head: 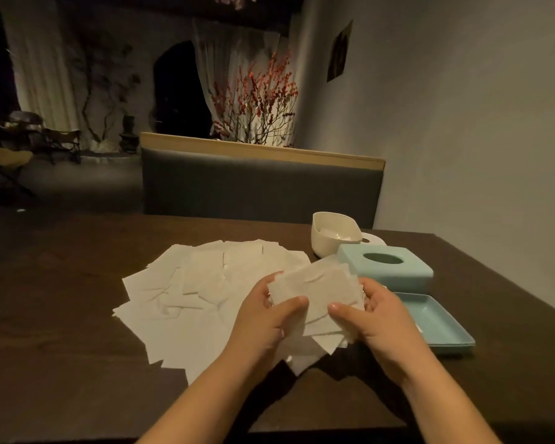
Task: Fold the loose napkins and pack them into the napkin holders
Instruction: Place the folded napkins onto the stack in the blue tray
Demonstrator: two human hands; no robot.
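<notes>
While the loose napkins (186, 293) lie fanned out flat and overlapping across the middle of the table (61, 315), both hands hold a small stack of folded napkins (318, 293) just above them, toward the near edge. Left hand (263, 318): fingers curled under the stack's left side, thumb pressed on top. Right hand (372, 315): same grip mirrored, fingers wrapped under the right side, thumb on top near the left thumb. Stack is tilted slightly, edges not fully squared, lower sheets sticking out at the bottom.

Holders sit along the table's right edge. Teal holder lid (385, 264), with an oval slot on top, stands just beyond the right hand, touching or nearly touching the stack's far right corner; can't tell which. Teal holder tray (442, 328), shallow and open, lies nearer the near edge, just right of the right hand. White holder base (334, 232) is at the far right corner area, behind the teal lid, with some white paper inside. A white lid (374, 240) lies flat just behind it, mostly hidden.

Beyond the far edge: a grey bench back (260, 184) with a wood top rail. Red-berry branches (257, 100) stand behind it. Lighting is dim.
</notes>
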